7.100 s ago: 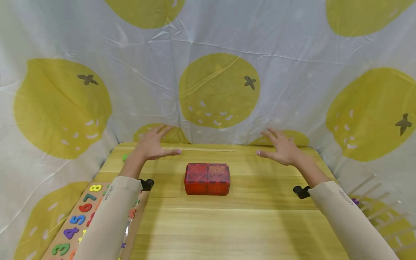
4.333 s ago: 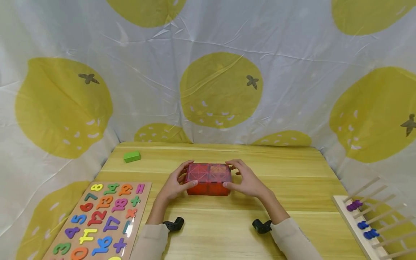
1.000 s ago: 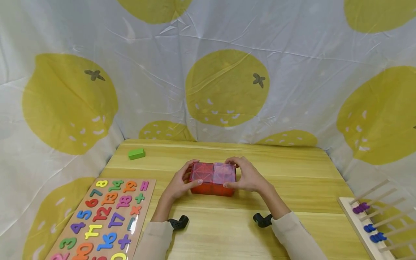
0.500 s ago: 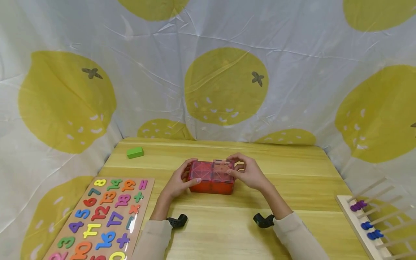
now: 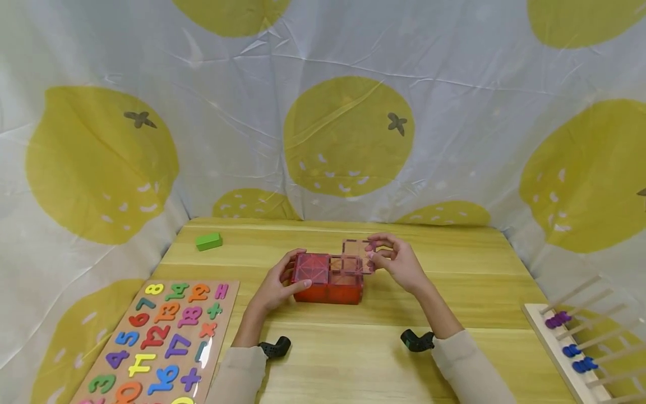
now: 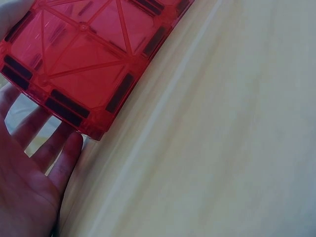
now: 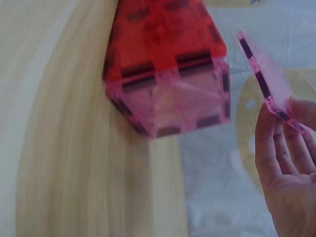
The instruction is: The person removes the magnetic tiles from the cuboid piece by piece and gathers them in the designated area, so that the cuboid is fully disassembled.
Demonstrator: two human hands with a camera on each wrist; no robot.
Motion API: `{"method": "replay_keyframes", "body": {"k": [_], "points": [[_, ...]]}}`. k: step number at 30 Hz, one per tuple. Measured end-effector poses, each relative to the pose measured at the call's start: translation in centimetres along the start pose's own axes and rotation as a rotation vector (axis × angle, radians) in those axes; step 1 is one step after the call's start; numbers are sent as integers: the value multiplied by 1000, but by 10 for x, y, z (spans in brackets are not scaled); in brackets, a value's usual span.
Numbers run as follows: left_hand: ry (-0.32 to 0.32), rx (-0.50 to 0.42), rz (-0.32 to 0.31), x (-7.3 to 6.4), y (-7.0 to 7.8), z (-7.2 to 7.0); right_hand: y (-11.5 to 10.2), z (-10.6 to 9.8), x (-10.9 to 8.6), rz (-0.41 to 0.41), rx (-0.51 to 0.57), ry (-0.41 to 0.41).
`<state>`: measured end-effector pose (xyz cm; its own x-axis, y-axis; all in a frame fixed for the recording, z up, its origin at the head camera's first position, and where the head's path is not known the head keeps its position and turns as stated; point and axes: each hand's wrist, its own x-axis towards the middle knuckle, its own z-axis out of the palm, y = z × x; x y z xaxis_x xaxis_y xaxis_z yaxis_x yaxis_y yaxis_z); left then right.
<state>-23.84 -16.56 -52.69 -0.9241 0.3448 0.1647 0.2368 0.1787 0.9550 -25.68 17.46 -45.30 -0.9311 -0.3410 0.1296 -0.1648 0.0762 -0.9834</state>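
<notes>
A red see-through box built from magnetic tiles (image 5: 328, 293) sits mid-table. My left hand (image 5: 275, 286) grips its left end, thumb at the front top edge and fingers round the side and back. In the left wrist view, those fingers lie along the red tiled end (image 6: 84, 54). Above the box's right half, my right hand (image 5: 401, 264) pinches a pink square magnetic tile (image 5: 355, 248) between thumb and fingers. The right wrist view shows this tile (image 7: 269, 74) held apart from the box, whose near end is pink. Through the tile, the box's top right looks open.
On the left lies a wooden number board (image 5: 166, 336) with colourful numbers and signs. A green block (image 5: 209, 241) rests at the back left. A wooden peg rack (image 5: 560, 348) with purple and blue beads stands at the right edge. A lemon-print cloth (image 5: 348, 134) hangs behind.
Both hands came from the air to the box's ends. The right hand then took the pink tile off the box's right top and raised it back and right; the left hand stayed put.
</notes>
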Motion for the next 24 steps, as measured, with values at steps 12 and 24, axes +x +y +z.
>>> {"method": "replay_keyframes", "body": {"k": [12,24], "points": [[4,-27,-5,-3,-4,1,21,-47,19,46,-92,187],[28,-55,23,-2,-7,-2,48,-71,45,208,-177,264]]}}
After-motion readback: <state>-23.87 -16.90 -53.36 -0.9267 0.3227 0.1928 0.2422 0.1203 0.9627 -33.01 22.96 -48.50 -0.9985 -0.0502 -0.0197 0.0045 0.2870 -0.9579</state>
